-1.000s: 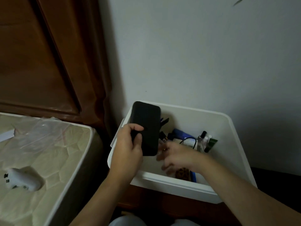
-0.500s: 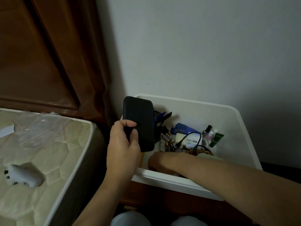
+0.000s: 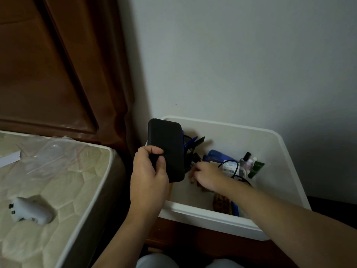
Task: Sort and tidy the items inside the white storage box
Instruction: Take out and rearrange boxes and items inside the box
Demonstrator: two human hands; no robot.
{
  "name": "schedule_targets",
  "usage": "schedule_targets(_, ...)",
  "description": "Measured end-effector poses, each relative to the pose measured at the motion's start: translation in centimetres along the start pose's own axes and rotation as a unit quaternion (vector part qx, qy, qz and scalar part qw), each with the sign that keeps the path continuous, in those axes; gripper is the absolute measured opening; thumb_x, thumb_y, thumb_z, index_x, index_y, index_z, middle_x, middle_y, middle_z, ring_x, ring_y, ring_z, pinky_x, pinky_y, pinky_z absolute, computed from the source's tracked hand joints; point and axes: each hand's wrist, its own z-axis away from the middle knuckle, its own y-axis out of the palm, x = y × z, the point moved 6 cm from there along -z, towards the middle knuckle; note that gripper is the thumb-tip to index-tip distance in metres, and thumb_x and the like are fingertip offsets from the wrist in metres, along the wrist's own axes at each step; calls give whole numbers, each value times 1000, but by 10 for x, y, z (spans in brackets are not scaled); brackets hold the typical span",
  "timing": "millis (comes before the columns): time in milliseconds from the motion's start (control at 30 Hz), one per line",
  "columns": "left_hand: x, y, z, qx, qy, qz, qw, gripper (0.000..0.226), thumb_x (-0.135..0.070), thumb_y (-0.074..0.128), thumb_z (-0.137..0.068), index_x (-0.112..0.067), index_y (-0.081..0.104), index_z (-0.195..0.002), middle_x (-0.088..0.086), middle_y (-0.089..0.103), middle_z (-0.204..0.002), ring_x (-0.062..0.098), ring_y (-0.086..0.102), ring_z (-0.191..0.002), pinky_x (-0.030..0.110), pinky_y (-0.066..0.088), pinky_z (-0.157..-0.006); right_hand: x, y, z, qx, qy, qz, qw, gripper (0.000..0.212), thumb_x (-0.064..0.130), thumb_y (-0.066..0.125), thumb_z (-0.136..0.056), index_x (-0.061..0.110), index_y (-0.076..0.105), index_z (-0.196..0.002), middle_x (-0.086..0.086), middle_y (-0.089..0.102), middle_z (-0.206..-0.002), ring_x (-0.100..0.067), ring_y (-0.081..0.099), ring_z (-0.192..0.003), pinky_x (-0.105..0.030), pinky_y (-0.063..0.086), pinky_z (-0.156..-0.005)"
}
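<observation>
White plastic storage box [image 3: 204,215], smooth rounded rim, sits nearest on dark wood stand, against wall; left hand [image 3: 148,178] clamped round black matte case [image 3: 166,149], slab-shaped with rounded corners, held upright over box's left edge; right hand [image 3: 207,176] low inside box among small clutter, fingers curled, cannot tell if gripping anything; risk: black cable [image 3: 234,169] looped by wrist may snag and drag out small bottles [image 3: 246,163] standing at back; case could slip.
</observation>
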Motion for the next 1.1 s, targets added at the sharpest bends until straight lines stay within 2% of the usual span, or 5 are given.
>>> schedule_targets(267, -1, 0, 1, 5, 10, -7, 1000, 25, -20, 61, -102, -42, 53, -112, -16, 58, -123, 5, 66, -108, 29, 64, -77, 37, 10, 9, -13, -264, 596, 758, 43, 14, 53, -104, 15, 45, -146, -16, 57, -120, -28, 64, -84, -40, 57, -67)
schedule_targets(600, 1, 1, 1, -1, 25, -32, 999, 27, -22, 61, -101, -45, 52, -112, -19, 57, -122, -7, 61, -108, 22, 62, -74, 21, 21, -21, -14, -172, 619, 766, 43, 33, 39, -110, 6, 57, -138, -24, 57, -110, -36, 65, -114, -43, 51, -85)
schedule_targets(833, 0, 1, 1, -3, 21, -31, 999, 26, -22, 60, -101, -44, 52, -113, -18, 57, -123, 1, 64, -109, 25, 62, -75, 13, 46, -42, 100, -151, 737, 651, 61, 14, 48, -108, 16, 23, -164, -13, 21, -171, -37, 30, -154, -49, 45, -114)
schedule_targets(1033, -3, -1, 3, -7, 26, -42, 999, 24, -22, 58, -102, -42, 52, -113, -16, 58, -121, 11, 65, -107, 32, 63, -75, 13, 63, -42, 42, -164, 812, 559, 59, 11, 57, -104, 14, 35, -159, -14, 40, -160, -34, 47, -141, -38, 55, -90)
schedule_targets(1100, -3, -1, 2, -8, 27, -48, 998, 23, -23, 58, -102, -41, 51, -114, -15, 57, -122, 13, 64, -108, 32, 63, -75, 11, 61, -46, 62, -104, 776, 619, 56, 10, 53, -105, 9, 35, -158, -20, 41, -157, -38, 53, -135, -39, 55, -83)
